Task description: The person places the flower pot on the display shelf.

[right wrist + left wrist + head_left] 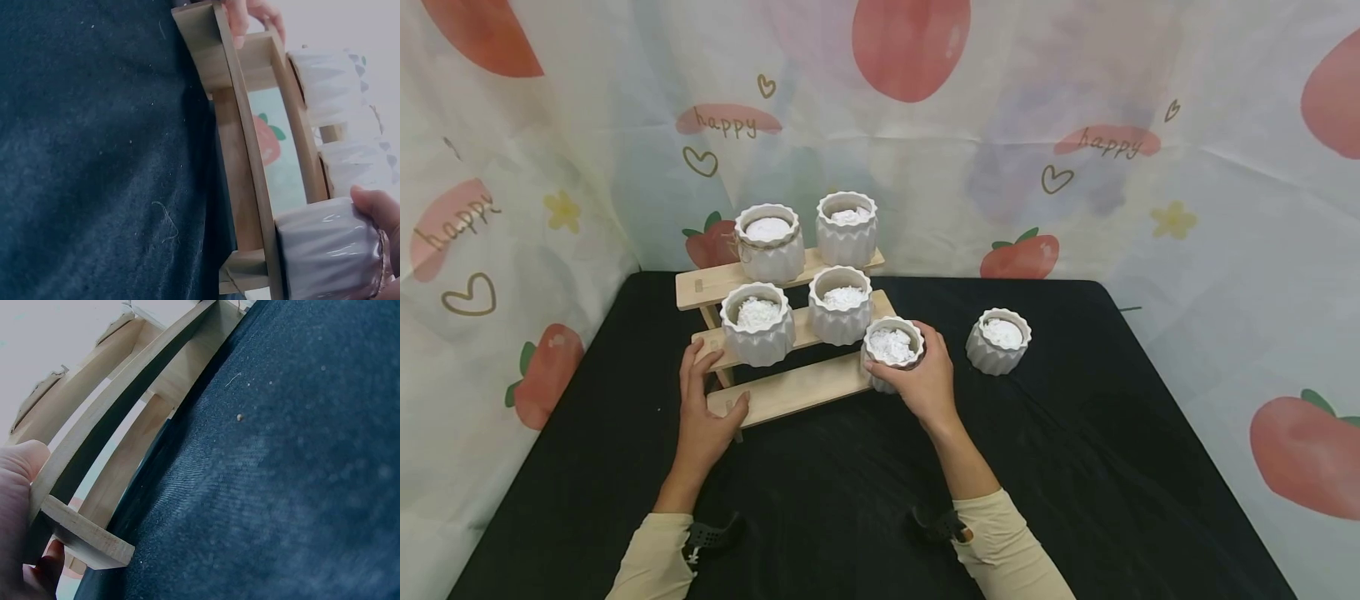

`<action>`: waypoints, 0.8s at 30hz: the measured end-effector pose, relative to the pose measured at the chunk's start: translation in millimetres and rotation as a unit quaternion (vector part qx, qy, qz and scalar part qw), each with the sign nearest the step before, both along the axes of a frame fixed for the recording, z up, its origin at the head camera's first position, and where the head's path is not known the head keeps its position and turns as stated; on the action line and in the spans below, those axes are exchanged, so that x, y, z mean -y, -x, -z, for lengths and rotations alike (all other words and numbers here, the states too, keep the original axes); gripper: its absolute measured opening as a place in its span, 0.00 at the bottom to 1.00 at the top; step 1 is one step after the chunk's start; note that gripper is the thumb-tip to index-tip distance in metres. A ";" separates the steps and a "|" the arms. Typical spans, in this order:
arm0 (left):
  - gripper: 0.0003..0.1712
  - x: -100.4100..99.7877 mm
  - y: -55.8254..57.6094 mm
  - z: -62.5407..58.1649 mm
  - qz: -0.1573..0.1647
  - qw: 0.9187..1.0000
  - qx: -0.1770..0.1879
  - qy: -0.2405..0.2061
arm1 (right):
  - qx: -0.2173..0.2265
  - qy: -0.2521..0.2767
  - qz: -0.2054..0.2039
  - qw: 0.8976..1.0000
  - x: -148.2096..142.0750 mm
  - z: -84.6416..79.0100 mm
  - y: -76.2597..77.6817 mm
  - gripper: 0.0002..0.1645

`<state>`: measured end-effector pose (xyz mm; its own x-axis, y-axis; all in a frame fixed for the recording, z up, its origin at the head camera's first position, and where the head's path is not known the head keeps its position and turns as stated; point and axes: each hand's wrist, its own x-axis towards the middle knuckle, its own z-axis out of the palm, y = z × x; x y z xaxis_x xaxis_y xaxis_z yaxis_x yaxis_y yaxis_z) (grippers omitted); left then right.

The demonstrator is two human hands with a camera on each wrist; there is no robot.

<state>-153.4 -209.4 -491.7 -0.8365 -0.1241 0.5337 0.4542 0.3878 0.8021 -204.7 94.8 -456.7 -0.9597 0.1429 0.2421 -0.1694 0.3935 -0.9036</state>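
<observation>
A three-step wooden stand (805,395) stands on the black cloth. My left hand (703,425) grips its left end, thumb over the lowest step and fingers at the step behind; the left wrist view shows the thumb (25,459) on the board. In my right hand (928,379) is a white ribbed pot (892,343) with white crumbly filling, held by the rim and side at the right end of the lowest step. Its base meets the board in the right wrist view, where twine shows around the pot (331,250).
Two similar pots, one left (758,327) and one right (841,308), sit on the middle step. The top step bears a twine-tied pot (771,250) and another pot (847,233). One more pot (996,346) stands on the cloth to the right. A printed curtain (925,183) hangs behind.
</observation>
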 end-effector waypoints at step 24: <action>0.41 0.4 0.5 -1.3 -0.001 1.000 0.006 -0.004 | -0.009 -0.025 -0.021 0.999 -3.2 7.2 2.3 0.54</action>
